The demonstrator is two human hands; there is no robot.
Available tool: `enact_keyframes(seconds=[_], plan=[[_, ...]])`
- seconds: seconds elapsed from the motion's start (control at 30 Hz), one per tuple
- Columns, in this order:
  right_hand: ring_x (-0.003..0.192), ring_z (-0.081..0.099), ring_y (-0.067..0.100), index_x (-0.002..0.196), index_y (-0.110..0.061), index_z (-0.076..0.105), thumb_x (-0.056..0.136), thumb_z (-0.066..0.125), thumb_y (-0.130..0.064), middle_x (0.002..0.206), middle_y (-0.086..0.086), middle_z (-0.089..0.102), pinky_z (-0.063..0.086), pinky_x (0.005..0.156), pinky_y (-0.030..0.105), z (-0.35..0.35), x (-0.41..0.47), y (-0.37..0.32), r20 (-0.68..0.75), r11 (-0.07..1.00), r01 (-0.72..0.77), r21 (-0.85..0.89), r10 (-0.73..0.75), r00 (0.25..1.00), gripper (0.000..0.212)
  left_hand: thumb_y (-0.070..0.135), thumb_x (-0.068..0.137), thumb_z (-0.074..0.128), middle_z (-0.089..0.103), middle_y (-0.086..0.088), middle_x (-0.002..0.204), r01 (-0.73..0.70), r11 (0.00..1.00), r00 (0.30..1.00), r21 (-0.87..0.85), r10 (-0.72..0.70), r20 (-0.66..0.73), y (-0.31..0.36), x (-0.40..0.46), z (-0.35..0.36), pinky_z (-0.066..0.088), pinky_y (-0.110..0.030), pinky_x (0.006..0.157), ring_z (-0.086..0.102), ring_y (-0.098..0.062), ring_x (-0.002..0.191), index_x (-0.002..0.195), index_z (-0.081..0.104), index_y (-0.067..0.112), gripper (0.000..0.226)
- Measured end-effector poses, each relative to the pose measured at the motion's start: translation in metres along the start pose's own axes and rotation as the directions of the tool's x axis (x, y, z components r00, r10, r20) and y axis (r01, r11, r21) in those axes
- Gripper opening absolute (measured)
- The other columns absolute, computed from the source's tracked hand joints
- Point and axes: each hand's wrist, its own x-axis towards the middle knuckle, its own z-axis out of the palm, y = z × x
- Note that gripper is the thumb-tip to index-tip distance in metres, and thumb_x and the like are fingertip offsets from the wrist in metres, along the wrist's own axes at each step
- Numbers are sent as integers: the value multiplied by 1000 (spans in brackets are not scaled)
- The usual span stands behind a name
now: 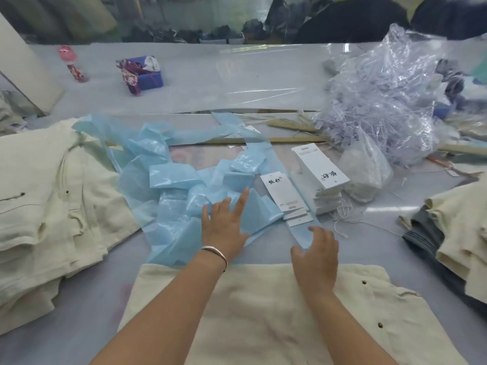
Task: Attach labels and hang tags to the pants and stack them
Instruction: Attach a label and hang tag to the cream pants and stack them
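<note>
Ahead, soft cream pants [263,312]; left hand [224,227] splayed flat, right hand [316,251] perhaps pinching flimsy blue strip [300,230]; stiff hang tags [320,172] beside.

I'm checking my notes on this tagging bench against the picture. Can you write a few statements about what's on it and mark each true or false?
1. The left hand lies flat on the blue plastic. True.
2. The right hand holds a hang tag. False: its fingers are on a strip of blue plastic, and the white tags lie in stacks beyond it.
3. Cream pants lie in front of the person. True.
4. The pile of pants on the left is dark blue. False: it is cream.
5. A bracelet is on the left wrist. True.
</note>
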Motion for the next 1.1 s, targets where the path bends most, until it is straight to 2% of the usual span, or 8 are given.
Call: enact_keyframes(seconds=[0.17, 0.27, 0.33, 0.47, 0.57, 0.73, 0.87, 1.1], plan=[[123, 42, 36, 133, 0, 42, 80, 75, -31, 132, 20, 46, 41, 94, 43, -5, 59, 15, 58, 941, -305, -147, 316, 947, 69, 4, 87, 44, 41, -5, 129, 202, 972, 979, -123, -197, 49, -30, 14, 10, 42, -34, 69, 59, -29, 88, 152, -4, 41, 88], [99, 57, 32, 111, -3, 54, 81, 74, -29, 115, 16, 60, 45, 77, 37, 0, 73, 12, 157, 931, -342, -130, 360, 920, 44, -1, 84, 47, 36, -9, 132, 328, 920, 939, -214, -343, -37, -51, 16, 9, 45, -36, 69, 53, -29, 84, 153, 5, 37, 90], [85, 58, 29, 95, -8, 58, 82, 71, -22, 104, 15, 65, 44, 70, 33, 2, 77, 11, 201, 939, -341, -44, 343, 918, 23, -2, 79, 53, 29, -13, 142, 325, 930, 924, -171, -350, -152, -53, 17, 8, 45, -41, 84, 46, -33, 112, 153, 16, 36, 91], [90, 64, 21, 109, -7, 65, 84, 69, -7, 106, 9, 66, 48, 76, 27, 3, 70, 13, 213, 873, -354, 334, 296, 931, 26, -7, 67, 56, 41, -18, 145, 56, 992, 890, -113, -101, -445, -25, 14, -1, 36, -52, 104, 41, -41, 130, 135, 57, 23, 74], [69, 66, 8, 91, -12, 66, 83, 65, 5, 85, 2, 72, 53, 60, 17, 2, 57, 11, 325, 588, -439, 680, 295, 899, 19, -2, 66, 58, 67, -10, 112, -325, 914, 807, -243, 133, -576, 11, 13, 1, 49, -44, 91, 61, -34, 105, 98, 74, 12, 39], [75, 65, 24, 81, -13, 64, 79, 64, 9, 80, 9, 72, 53, 73, 37, 0, 45, 13, 366, 513, -417, 750, 204, 908, 22, 30, 84, 70, 43, -3, 145, -133, 780, 988, -611, 150, -24, 69, 29, 14, 26, -26, 113, 35, -20, 137, 137, 51, 20, 57], [80, 50, 28, 92, -4, 58, 81, 53, 14, 85, 15, 54, 45, 70, 37, 1, 46, 19, 472, 376, -520, 767, 217, 854, 22, 47, 82, 68, 32, 0, 154, -302, 919, 910, -252, 357, 212, 82, 69, 20, 14, -39, 118, 24, -21, 143, 149, 30, 28, 80], [67, 62, 19, 84, -3, 60, 80, 42, 17, 75, 9, 65, 53, 65, 30, -4, 54, 18, 505, 180, -569, 802, 304, 808, 27, 15, 87, 52, 58, -13, 118, -434, 900, 876, 28, 415, 246, 86, 97, 26, 46, -39, 80, 59, -36, 105, 119, 50, 10, 33]])
